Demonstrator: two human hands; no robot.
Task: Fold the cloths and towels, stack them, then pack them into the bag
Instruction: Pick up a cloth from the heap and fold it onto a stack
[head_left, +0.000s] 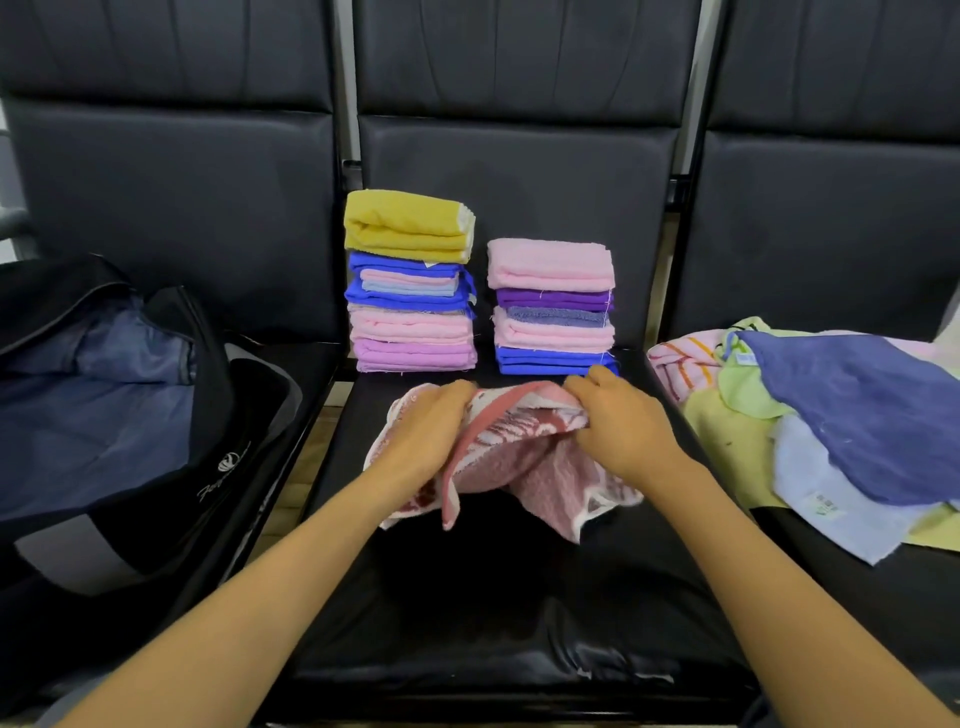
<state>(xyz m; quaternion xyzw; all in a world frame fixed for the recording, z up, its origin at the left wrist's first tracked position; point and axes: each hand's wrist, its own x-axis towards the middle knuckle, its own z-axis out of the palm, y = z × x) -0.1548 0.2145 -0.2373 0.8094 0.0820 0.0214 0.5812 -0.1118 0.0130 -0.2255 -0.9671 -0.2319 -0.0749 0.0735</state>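
Both hands, left (423, 434) and right (621, 428), clutch the pink towel (514, 457).

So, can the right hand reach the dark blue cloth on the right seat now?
Probably yes, once freed. The right hand grips the pink patterned towel; the dark blue cloth lies uncovered on top of the loose pile beside it.

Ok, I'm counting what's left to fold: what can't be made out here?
Head view only.
Unfolded pile: cloths overlap and the right edge cuts it off, so no count.
Bag: cut off by the left edge.
Left hand and right hand: fingers partly buried in the pink patterned towel.
Label on the light blue cloth: too small to read.
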